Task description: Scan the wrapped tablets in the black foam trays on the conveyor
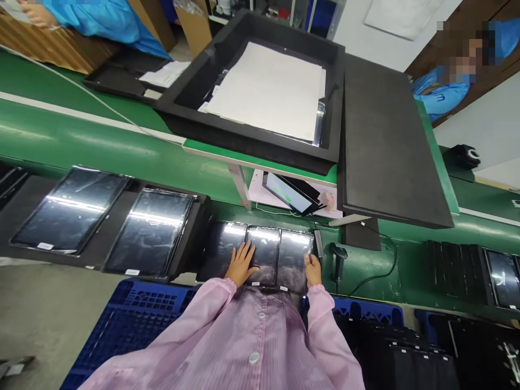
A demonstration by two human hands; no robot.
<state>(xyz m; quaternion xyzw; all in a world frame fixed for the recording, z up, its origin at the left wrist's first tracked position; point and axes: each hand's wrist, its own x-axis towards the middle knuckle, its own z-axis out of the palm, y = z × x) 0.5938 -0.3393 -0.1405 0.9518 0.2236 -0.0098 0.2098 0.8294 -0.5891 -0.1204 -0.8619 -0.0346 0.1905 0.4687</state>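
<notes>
Three glossy dark display panels lie side by side in front of me on the green bench. With fingers spread, my left hand (241,264) rests on the surface near the seam between the left panel (222,244) and the middle panel (266,252). The right panel (291,260) has its right edge gripped by my right hand (312,269), whose fingers curl around it. Small white labels sit along the near edges of the middle and right panels. Just right of my right hand, a black handheld scanner (338,261) stands with its cable trailing away.
A black foam box (174,116) holding white sheets stands on a raised shelf, its black lid (394,141) beside it. Below is a lit tablet (288,192). More panels (152,233) lie on foam at left. Blue pallets (134,319) are below. Co-workers in blue (101,21) are across.
</notes>
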